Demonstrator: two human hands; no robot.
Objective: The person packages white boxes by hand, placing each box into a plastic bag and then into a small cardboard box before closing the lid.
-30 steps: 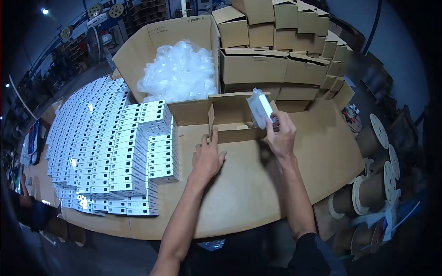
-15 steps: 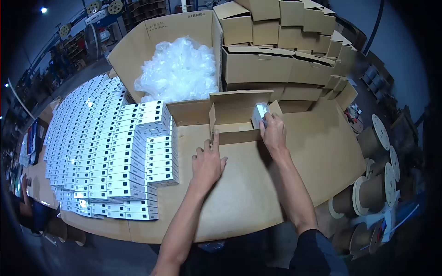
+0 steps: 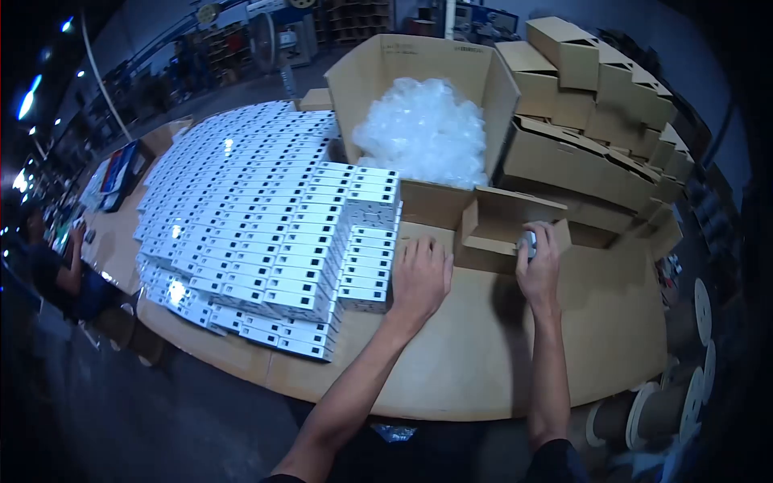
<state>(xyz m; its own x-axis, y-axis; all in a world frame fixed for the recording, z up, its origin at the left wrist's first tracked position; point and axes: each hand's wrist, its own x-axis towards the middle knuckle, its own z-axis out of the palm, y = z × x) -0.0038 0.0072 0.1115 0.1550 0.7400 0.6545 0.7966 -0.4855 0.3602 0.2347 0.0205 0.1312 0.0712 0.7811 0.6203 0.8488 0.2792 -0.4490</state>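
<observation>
A: Where is the right hand (image 3: 539, 270)?

B: At the small open cardboard box (image 3: 509, 228) on the worktop (image 3: 483, 354). Its fingers (image 3: 544, 239) curl over the front wall of that box and close around a small plastic-wrapped item (image 3: 526, 242), which sits at the box's front edge, mostly hidden by the hand.

A: And the left hand (image 3: 420, 278)?

B: It lies palm down on the worktop, fingers spread flat and holding nothing. The fingertips reach the front left corner of the small box; whether they touch it I cannot tell. Just to its left stands the stack of small white boxes (image 3: 266, 217), whose nearest pile is right beside the hand.

A: What lies behind the small box?

B: A large open carton (image 3: 386, 72) filled with clear plastic bags (image 3: 423, 133), touching the small box's back flap. To the right of it, folded brown cardboard boxes (image 3: 596, 121) are piled in several tiers.

A: Anything else around?

B: Cable reels (image 3: 684, 386) stand below the worktop's right edge. At the far left another person (image 3: 60, 270) sits beside the worktop, well apart from both hands.
</observation>
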